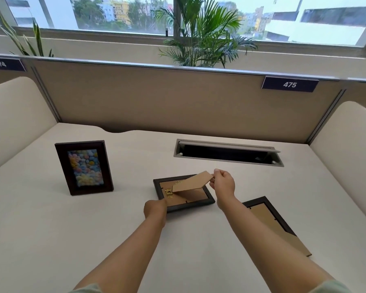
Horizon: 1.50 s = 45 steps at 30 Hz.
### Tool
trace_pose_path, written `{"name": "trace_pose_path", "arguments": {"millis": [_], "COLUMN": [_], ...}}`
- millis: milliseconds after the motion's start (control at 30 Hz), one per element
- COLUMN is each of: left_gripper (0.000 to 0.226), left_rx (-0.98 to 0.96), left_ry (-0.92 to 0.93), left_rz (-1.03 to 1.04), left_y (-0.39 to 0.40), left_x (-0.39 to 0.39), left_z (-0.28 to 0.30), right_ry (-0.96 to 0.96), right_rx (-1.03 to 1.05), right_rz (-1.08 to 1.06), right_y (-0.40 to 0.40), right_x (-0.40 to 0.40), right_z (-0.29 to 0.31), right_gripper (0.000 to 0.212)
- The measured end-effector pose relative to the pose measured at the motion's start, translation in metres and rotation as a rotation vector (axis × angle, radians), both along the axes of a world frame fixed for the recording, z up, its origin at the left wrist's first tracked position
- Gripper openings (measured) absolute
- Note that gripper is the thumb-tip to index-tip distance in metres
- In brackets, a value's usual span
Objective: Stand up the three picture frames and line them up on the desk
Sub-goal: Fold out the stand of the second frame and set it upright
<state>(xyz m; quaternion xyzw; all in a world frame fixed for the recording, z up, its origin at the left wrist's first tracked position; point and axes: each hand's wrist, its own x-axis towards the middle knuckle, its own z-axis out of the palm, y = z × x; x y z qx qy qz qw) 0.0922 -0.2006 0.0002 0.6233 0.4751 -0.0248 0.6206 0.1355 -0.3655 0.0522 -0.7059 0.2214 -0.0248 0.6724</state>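
One dark wooden picture frame (84, 167) stands upright at the left of the desk (40, 229), showing a picture of pastel flowers. A second frame (190, 200) lies face down in the middle, its cardboard back up. My left hand (155, 208) grips that frame's near left corner. My right hand (223, 183) pinches the tip of its cardboard stand leg (191, 183), which is swung up off the back on a brass hinge. A third frame (268, 216) lies face down at the right, partly hidden by my right forearm, with its leg sticking out flat.
An open cable hatch (226, 153) is set into the desk behind the middle frame. Beige partition panels (178, 102) wall the desk at the back and both sides. Potted plants (203, 34) stand behind the partition by the window.
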Motion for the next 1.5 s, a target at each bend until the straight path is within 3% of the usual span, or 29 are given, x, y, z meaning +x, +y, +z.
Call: {"name": "trace_pose_path", "arguments": {"millis": [133,267,400,500,567,667,900,1000,1100,1267,1500], "left_gripper": [0.007,0.007,0.01,0.015,0.014,0.003,0.025,0.031,0.033,0.044,0.057], "left_rx": [-0.031,-0.038,-0.045,-0.04,-0.038,-0.039,0.008,0.177,0.253,0.007,-0.117], "left_ry": [-0.03,-0.058,-0.091,-0.138,-0.191,-0.24,-0.386,-0.476,-0.465,-0.499,-0.465], "left_rz": [-0.012,-0.029,-0.053,-0.067,-0.097,-0.143,-0.248,-0.274,-0.22,-0.348,-0.451], "left_y": [-0.001,-0.003,-0.007,-0.012,-0.016,-0.024,-0.037,-0.033,-0.02,-0.005,0.001], "left_x": [-0.002,-0.004,-0.003,-0.004,-0.005,-0.007,-0.005,0.0,0.008,0.012,0.014], "left_z": [0.005,0.014,0.021,0.027,0.034,0.048,0.074,0.078,0.075,0.064,0.061], "right_ry": [0.033,-0.162,-0.466,-0.513,-0.484,-0.479,-0.604,-0.569,-0.435,-0.277,-0.164], "right_rx": [-0.035,-0.494,-0.856,-0.994,-1.046,-1.021,-0.931,-0.763,-0.54,-0.305,-0.3], "right_rz": [-0.019,-0.015,0.295,0.547,0.602,0.574,0.349,0.228,0.25,0.337,0.374], "right_y": [-0.005,-0.011,-0.006,0.005,0.012,0.017,0.009,0.0,-0.004,-0.005,-0.006], "right_x": [-0.01,-0.03,-0.05,-0.057,-0.06,-0.06,-0.06,-0.053,-0.043,-0.024,-0.011], "right_z": [-0.002,-0.018,-0.029,-0.035,-0.039,-0.036,-0.016,-0.003,0.008,0.021,0.016], "right_gripper": [0.03,0.035,0.035,0.04,0.043,0.033,0.018,0.017,0.016,0.02,0.024]}}
